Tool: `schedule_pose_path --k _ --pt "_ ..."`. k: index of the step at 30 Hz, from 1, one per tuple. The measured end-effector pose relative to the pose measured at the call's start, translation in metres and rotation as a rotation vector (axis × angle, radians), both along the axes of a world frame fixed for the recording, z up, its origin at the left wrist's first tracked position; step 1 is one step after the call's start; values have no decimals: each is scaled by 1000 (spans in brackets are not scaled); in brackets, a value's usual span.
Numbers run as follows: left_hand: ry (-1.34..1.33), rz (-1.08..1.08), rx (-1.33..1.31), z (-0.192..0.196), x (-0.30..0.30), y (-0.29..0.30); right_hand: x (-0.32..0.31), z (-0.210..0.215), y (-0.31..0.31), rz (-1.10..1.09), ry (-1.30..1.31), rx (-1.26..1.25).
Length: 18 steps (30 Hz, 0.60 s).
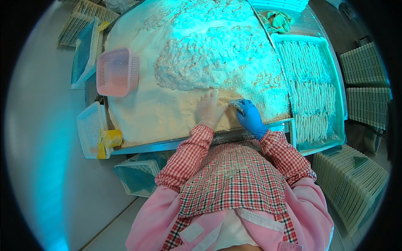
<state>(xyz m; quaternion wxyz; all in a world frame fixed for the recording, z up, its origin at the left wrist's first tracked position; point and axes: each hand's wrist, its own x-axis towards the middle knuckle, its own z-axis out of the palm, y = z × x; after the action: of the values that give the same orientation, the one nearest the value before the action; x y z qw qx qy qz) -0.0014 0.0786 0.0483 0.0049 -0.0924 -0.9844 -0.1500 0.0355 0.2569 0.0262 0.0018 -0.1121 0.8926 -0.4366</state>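
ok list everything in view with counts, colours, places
Metal-edged worktable: one, silvery edge, centre
Loose powder: uncountable, cream, across worktable
Lumpy dusted pieces: uncountable, pale, worktable's far middle
Perforated plastic basket: one, pink, worktable's left
Rectangular plastic tray: one, pale, worktable's right
Thin strips: many, white, in that tray
Crumpled cloth: one, greenish, upper right
Shallow plastic containers: at least three, whitish, left side
Ribbed stacks: at least four, whitish, right and upper left
Plaid apron: one, red-black-white, on person
Left hand: one, whitish glove, over powder
Right hand: one, blue glove, beside left
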Motion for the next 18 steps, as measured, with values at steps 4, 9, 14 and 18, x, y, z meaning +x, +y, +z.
schedule_pose_path --k 4,9,14,18 --pt "-66 -189 -37 -6 -30 9 3 13 12 -62 -21 36" --pt "-276 -442 304 45 -44 -19 13 6 31 37 -44 109" --pt "-356 -341 185 22 -33 -67 19 -12 1 185 14 285" --pt "-115 -223 36 -13 4 -54 14 -18 -10 -78 47 333"
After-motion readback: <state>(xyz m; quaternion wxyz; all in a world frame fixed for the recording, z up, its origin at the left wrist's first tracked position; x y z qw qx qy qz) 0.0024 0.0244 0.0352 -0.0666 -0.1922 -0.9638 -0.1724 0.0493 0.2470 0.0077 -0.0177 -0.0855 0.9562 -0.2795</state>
